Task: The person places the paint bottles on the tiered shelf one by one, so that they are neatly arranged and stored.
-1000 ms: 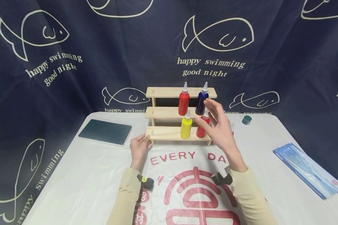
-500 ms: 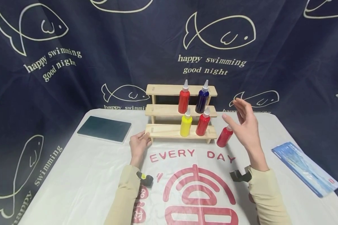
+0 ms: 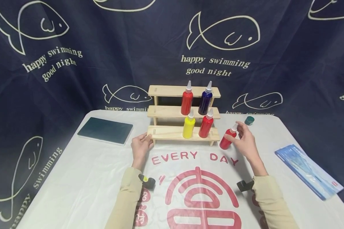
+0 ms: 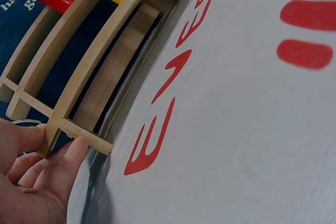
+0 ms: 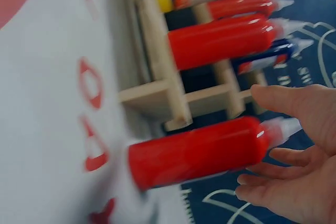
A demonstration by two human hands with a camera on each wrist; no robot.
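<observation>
A three-tier wooden shelf rack (image 3: pixel 167 133) stands at the back of the table. My left hand (image 3: pixel 140 148) pinches the left end of its lowest shelf between thumb and fingers, as the left wrist view (image 4: pixel 39 171) also shows. Beside the rack's right end, a red squeeze bottle (image 3: pixel 225 143) with a white pointed nozzle stands on the tabletop. Around its upper part my right hand (image 3: pixel 246 143) is held with thumb and fingers spread; in the right wrist view the fingers look apart from the bottle (image 5: pixel 199 153).
On the lowest shelf are a yellow bottle (image 3: pixel 188 128) and a red bottle (image 3: pixel 206 127). Behind them, the middle shelf holds another red bottle (image 3: pixel 186 103) and a dark blue bottle (image 3: pixel 204 103). A dark flat tablet-like slab (image 3: pixel 106 129), a green cap (image 3: pixel 249 120) and blue leaflets (image 3: pixel 308 171) lie around.
My right hand has moved from in front of the rack out to the right, then down to the red bottle standing on the table. My left hand keeps its grip on the rack.
</observation>
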